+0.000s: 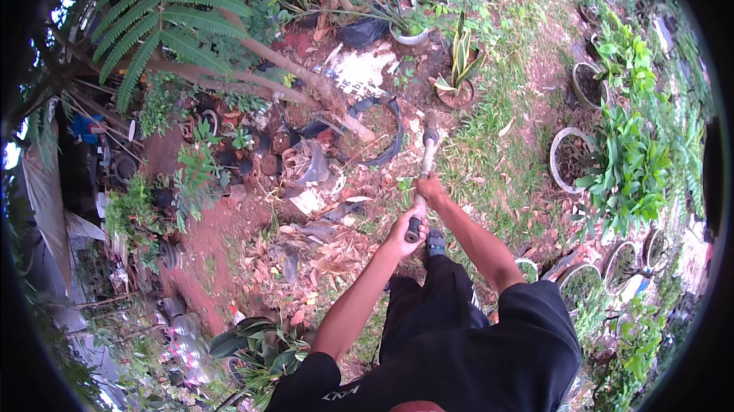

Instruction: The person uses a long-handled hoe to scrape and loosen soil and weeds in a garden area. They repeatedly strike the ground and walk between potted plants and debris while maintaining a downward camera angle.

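Observation:
Both of my hands are closed around the pale handle of a stick-bristle broom (428,155). My left hand (405,234) grips it close to the dark-capped top end, nearest my body. Farther down the handle, my right hand (429,187) holds it from the right side. The broom's bristles (432,119) point away from me, at the ground just below a potted snake plant (459,67). Dry leaves (332,257) lie heaped with dark scraps to the left of my left hand.
A slanting tree trunk (327,90) rises from the ground inside a black ring (395,142). Potted leafy plants (625,165) line the right side. A white torn sack (364,67) lies past the trunk. Clear plastic bottles (186,343) sit at lower left, near a broad-leaved plant (264,343).

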The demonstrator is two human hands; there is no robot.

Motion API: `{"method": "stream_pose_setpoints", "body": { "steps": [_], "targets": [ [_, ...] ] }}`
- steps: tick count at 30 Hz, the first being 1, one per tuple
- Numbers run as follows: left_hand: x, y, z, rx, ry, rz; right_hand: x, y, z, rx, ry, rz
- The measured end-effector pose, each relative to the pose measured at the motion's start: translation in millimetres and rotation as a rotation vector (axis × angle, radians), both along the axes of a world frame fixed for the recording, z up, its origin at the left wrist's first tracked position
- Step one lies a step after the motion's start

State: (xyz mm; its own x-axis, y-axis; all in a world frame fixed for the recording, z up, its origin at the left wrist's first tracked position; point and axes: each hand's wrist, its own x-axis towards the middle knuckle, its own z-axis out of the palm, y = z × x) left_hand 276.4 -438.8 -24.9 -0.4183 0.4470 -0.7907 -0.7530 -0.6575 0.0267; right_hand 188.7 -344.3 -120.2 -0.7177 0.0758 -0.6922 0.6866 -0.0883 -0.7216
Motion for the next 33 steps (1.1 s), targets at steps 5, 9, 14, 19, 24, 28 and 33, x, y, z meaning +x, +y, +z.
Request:
{"method": "stream_pose_setpoints", "body": {
  "steps": [5, 9, 14, 19, 24, 28, 33],
  "targets": [
    [-26.0, -15.8, -60.5, 0.049, -0.001, 0.152, -32.8, -32.5, -84.0, -0.322, -0.196, -0.055],
    [1.4, -23.7, -75.1, -0.025, -0.142, 0.060, -3.0, -51.8, -174.3, 0.260, 0.049, 0.284],
    [97.7, -47.4, -48.6, -0.055, -0.329, 0.270, 111.8, -93.6, -173.0, 0.772, 0.574, 1.143],
    [177.5, -51.3, -29.3, -0.212, -0.434, 0.310, 197.9, -122.2, -127.9, 0.226, 0.078, 0.970],
    [192.1, -39.8, 19.2, -0.235, -0.372, 0.191, 221.0, -104.6, -73.0, -0.119, -0.389, 0.345],
    [172.4, -5.6, 51.6, -0.276, -0.130, 0.034, 194.3, -52.4, -16.3, -0.252, -0.339, 0.180],
    [125.4, 23.3, 54.4, -0.154, 0.008, -0.078, 137.7, 7.6, 7.7, -0.207, -0.157, 0.050]
  ]
}}
